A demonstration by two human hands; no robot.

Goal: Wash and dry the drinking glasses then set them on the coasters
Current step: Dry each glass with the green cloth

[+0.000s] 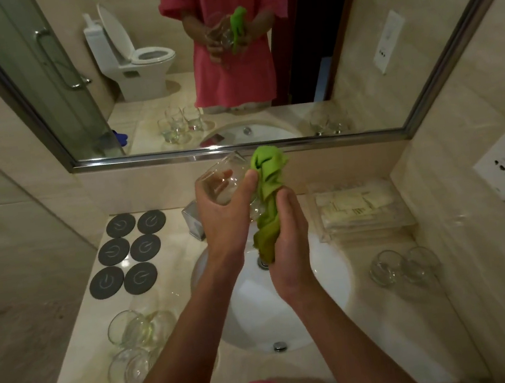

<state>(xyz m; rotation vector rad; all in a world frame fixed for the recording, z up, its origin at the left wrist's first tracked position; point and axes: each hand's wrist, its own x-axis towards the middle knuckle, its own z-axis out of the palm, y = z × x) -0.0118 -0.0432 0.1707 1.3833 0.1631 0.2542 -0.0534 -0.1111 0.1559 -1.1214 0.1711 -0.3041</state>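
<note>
Overhead, left hand (227,214) gripping glass (221,181), right hand (286,241) clutching cloth (269,195) (above the sink (330,277)).

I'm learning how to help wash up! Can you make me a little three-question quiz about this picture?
1. True or false: a glass already stands on one of the coasters.
2. Which hand grips the glass? A) left hand B) right hand
3. Fill in: the right hand holds a green ____ over the sink.

Key:
1. False. All six dark coasters are bare; the other glasses stand on the counter at both sides.
2. A. The left hand holds it, tilted.
3. cloth.
</note>
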